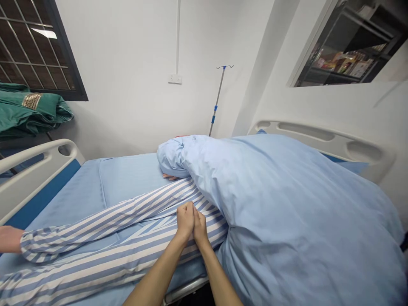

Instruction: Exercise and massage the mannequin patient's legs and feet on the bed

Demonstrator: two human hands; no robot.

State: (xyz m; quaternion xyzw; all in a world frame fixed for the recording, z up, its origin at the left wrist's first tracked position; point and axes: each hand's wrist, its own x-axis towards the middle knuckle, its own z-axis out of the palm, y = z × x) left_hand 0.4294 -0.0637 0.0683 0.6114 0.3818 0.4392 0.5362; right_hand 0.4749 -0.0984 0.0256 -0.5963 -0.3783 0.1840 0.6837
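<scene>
My left hand [185, 221] and my right hand [200, 227] are pressed together side by side, fingers closed, their edges resting on the blue-and-white striped patient clothing [207, 216] of a person lying on the bed. Neither hand holds any object. A light blue duvet [280, 204] covers much of that person, including the upper end of the body. A striped sleeve [63, 233] stretches to the left, ending in the person's hand [9, 239] at the frame's edge. Other fingers [168, 177] show beneath the duvet's fold.
The hospital bed's light blue sheet [127, 180] lies between white side rails [38, 170], [321, 142]. A metal bed frame [185, 289] runs below my arms. An IV pole [218, 100] stands behind the bed, and folded green cloth [32, 110] lies at the left.
</scene>
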